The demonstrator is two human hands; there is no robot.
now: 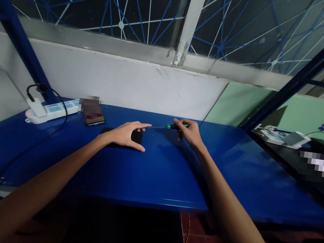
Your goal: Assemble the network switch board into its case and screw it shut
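My left hand lies over a flat black device on the blue table, thumb and fingers gripping its right end, the index finger stretched toward the right. My right hand is closed round the green-and-black handle of a small screwdriver. Its thin shaft points left, tip close to my left index finger. Two tiny dark specks, perhaps screws, lie on the table just right of the device.
A white power strip with a plugged adapter and black cable sits at the back left, a phone beside it. A blue frame post rises at left. At right a dark table carries white devices.
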